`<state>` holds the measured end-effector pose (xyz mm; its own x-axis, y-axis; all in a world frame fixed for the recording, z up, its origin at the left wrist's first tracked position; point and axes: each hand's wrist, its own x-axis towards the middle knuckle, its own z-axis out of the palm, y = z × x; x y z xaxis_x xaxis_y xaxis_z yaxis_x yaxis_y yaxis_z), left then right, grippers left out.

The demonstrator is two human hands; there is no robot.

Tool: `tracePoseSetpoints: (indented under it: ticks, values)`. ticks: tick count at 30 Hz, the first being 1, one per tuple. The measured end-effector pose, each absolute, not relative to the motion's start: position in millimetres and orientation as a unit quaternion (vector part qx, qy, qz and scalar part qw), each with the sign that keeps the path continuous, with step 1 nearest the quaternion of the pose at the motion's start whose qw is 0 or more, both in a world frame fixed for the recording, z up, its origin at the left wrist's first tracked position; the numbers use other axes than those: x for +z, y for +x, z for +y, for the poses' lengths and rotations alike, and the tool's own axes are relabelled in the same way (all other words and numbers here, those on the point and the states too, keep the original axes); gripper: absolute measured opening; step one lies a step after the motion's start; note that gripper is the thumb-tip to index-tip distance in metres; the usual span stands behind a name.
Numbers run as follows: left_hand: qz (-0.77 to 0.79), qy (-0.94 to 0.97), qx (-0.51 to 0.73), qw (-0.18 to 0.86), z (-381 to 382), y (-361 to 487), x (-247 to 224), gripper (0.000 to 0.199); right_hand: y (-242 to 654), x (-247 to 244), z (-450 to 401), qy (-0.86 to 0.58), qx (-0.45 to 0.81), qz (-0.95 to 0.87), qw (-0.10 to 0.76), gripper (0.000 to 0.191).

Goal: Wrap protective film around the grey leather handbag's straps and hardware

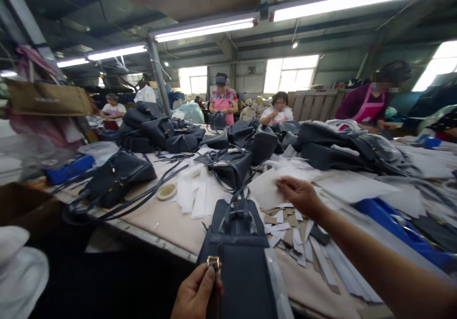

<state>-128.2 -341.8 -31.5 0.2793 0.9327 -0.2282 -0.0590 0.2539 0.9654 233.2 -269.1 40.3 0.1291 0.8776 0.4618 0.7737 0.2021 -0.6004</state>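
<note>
A dark navy backpack [244, 271] lies at the table's front edge, its top handle and straps pointing away from me. My left hand [200, 288] pinches a gold buckle [213, 262] on a strap over the bag's left side. Farther forward and to the right, my right hand [298, 194] has its fingers closed at the edge of a white sheet [263, 189]; the fingertips are slightly blurred. Below that hand lie loose white and tan strips [291, 231]. A clear plastic piece [276, 281] runs along the bag's right side.
Another dark bag [116, 178] with long straps lies on the left, near a tape roll [166, 191]. Piled dark bags [332, 147] stretch across the back. A blue bin [400, 228] stands right. Several people work beyond the table, including one in a pink apron [223, 104].
</note>
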Motion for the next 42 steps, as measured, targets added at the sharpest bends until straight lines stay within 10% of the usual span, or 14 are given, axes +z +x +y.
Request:
tracePoseSetpoints:
  ticks: [7, 17, 36, 42]
  values:
    - [0.402, 0.641, 0.433, 0.49, -353.4, -154.4, 5.5, 0.033, 79.6, 9.3, -321.9, -0.457, 0.423, -0.717, 0.315, 0.026]
    - [0.386, 0.53, 0.447, 0.609, -353.2, -166.0, -9.1, 0.036, 17.2, -16.0, -343.6, -0.403, 0.729, -0.366, 0.415, 0.054]
    - [0.446, 0.714, 0.404, 0.357, -346.8, -196.5, 1.1, 0.03, -25.2, -26.3, -357.2, -0.367, 0.734, -0.393, 0.414, 0.041]
    - [0.49, 0.667, 0.455, 0.329, -344.1, -190.1, -14.5, 0.067, -4.8, -21.2, -354.8, -0.399, 0.666, -0.528, 0.345, 0.041]
